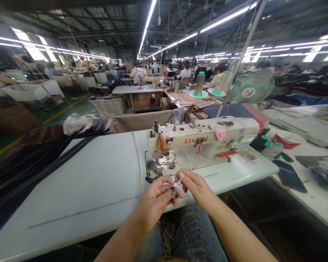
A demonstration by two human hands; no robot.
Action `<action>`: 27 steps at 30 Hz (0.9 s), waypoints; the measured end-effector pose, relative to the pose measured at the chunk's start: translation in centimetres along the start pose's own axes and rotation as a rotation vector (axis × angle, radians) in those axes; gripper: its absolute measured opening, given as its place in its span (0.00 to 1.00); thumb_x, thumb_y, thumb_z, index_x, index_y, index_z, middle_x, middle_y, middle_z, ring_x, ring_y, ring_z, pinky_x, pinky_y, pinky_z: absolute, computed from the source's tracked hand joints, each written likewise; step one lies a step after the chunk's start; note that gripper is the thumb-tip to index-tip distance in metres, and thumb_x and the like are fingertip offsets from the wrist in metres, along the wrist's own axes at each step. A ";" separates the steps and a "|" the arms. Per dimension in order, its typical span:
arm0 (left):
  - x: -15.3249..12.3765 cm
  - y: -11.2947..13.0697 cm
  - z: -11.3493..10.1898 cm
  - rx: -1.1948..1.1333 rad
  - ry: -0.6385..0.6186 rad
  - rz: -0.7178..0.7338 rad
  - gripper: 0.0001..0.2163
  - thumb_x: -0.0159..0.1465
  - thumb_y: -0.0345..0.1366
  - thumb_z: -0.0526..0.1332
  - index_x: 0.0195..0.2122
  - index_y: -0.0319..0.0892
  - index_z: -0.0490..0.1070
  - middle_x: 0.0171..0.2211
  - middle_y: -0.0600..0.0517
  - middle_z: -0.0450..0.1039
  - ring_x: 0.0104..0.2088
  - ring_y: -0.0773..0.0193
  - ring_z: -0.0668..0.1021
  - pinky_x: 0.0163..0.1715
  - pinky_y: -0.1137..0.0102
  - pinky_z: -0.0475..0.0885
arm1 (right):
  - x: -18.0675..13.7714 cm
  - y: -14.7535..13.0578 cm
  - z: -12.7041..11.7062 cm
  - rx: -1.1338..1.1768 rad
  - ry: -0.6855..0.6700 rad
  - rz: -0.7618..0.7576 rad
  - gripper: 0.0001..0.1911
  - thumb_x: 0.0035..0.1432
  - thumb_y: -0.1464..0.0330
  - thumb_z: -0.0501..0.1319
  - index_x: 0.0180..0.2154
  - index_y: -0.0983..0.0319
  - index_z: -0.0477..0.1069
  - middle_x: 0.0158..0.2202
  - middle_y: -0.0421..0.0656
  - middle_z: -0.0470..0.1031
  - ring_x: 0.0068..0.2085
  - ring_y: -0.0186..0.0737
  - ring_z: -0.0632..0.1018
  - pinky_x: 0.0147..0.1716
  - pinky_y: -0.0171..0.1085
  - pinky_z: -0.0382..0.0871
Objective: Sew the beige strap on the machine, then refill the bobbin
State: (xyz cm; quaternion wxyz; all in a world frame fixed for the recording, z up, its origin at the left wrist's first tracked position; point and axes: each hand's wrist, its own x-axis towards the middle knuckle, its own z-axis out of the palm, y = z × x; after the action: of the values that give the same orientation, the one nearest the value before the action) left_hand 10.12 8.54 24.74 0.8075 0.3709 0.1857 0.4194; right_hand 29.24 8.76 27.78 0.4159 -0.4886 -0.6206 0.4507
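**Bobbin case held at table edge**

Left hand (155, 202) pinches a small metal bobbin case (173, 192) between thumb and fingertips, round face toward the right. Right hand (193, 185) touches it from that side, fingers loosely curled, holding nothing visible (thread too fine to tell). Sewing machine (202, 140) just beyond.

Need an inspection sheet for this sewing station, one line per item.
Surface: white table, seam line along it.
Job's things: small metal bobbin; cream sewing machine behind the hands.
Clutter: black strips piled at left; thread cones and red-rimmed bowl at right.
Grippers: left hand pinches the bobbin; right hand touches it with fingertips.
Cables: nothing seen.
Surroundings: factory hall, green fan, other workers far back.
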 end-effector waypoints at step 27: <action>-2.1 -0.4 -1.8 0.220 -0.183 0.306 0.21 0.54 0.64 0.72 0.35 0.53 0.83 0.23 0.49 0.74 0.45 0.51 0.73 0.52 0.57 0.65 | 0.2 3.1 -2.4 -0.407 0.186 -0.065 0.09 0.60 0.66 0.73 0.37 0.60 0.74 0.34 0.39 0.73 0.35 0.40 0.73 0.37 0.35 0.65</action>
State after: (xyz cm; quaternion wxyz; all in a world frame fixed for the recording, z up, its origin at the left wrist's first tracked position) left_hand 7.99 7.44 23.25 0.7024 0.5172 0.0979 0.4791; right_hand 32.18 9.65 25.42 0.3784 -0.5815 -0.6733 0.2554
